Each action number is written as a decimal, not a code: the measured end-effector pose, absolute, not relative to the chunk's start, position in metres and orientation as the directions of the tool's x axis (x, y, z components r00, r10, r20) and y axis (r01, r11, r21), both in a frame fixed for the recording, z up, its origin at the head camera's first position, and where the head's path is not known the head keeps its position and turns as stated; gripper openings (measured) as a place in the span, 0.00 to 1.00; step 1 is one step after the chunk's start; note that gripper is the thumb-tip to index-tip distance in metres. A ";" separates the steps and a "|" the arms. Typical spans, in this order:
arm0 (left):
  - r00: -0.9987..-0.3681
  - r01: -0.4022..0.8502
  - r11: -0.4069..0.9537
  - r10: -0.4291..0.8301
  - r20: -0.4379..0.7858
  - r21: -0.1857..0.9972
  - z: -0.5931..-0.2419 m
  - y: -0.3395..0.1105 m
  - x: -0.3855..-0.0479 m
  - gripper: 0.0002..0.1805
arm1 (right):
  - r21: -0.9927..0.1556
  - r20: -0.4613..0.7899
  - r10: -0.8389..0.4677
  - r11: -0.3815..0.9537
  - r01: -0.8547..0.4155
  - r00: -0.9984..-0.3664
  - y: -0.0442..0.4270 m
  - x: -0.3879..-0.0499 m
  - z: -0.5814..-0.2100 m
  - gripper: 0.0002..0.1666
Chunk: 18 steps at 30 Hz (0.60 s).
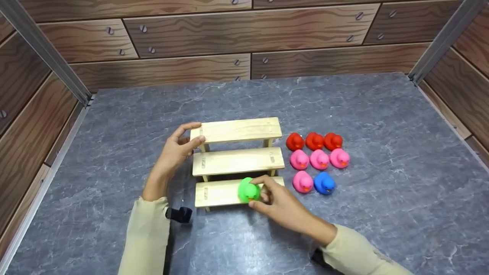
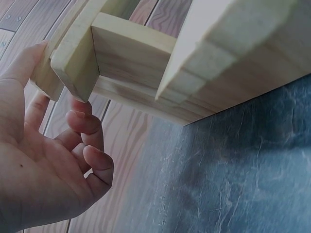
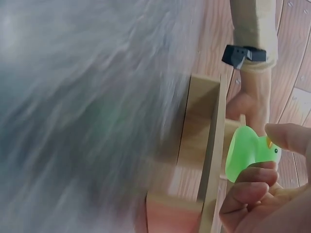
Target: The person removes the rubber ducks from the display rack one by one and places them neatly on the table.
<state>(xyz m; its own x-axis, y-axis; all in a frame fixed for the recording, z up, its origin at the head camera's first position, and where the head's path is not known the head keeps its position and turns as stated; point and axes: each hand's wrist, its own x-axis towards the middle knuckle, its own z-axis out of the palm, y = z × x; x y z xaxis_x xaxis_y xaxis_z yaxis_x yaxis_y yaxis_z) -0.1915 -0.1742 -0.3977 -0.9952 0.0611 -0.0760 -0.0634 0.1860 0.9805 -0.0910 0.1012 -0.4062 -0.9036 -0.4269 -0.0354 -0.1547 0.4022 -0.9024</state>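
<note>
A light wooden three-step stand (image 1: 237,162) stands on the dark marbled surface. My left hand (image 1: 174,152) grips the left end of its top step, thumb on the upper face; in the left wrist view, the other fingers of this hand (image 2: 48,160) curl near the step's underside. Over the lowest step, right of its middle, my right hand (image 1: 280,204) holds a green rubber duck (image 1: 248,191) between thumb and fingers. The right wrist view shows the duck (image 3: 250,153) upright at the step's face; whether its base touches the wood I cannot tell.
Right of the stand sit three red ducks (image 1: 314,141) in a back row, several pink ducks (image 1: 319,159) in front of them, and one blue duck (image 1: 324,183) at the near end. Wood-patterned walls (image 1: 248,34) enclose the back and sides.
</note>
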 end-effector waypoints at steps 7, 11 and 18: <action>-0.994 -0.076 0.181 0.064 -0.089 0.981 -0.397 -0.174 -0.192 0.27 | -0.906 -0.039 -0.386 0.402 -0.130 -0.922 0.125 -0.095 -0.407 0.25; -0.994 -0.080 0.174 0.060 -0.091 0.982 -0.398 -0.174 -0.193 0.26 | -0.909 -0.031 -0.378 0.395 -0.131 -0.925 0.139 -0.097 -0.406 0.26; -0.994 -0.075 0.180 0.060 -0.087 0.981 -0.399 -0.174 -0.193 0.26 | -0.900 0.001 -0.353 0.407 -0.154 -0.936 0.163 -0.097 -0.403 0.26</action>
<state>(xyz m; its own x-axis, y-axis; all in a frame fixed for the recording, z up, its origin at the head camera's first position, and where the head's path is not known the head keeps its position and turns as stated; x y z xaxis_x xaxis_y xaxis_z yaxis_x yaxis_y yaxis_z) -0.1931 -0.1744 -0.3991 -0.9944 0.0603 -0.0869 -0.0748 0.1803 0.9808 -0.0972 0.1633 -0.4034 -0.9355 -0.3533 0.0006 -0.1543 0.4070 -0.9003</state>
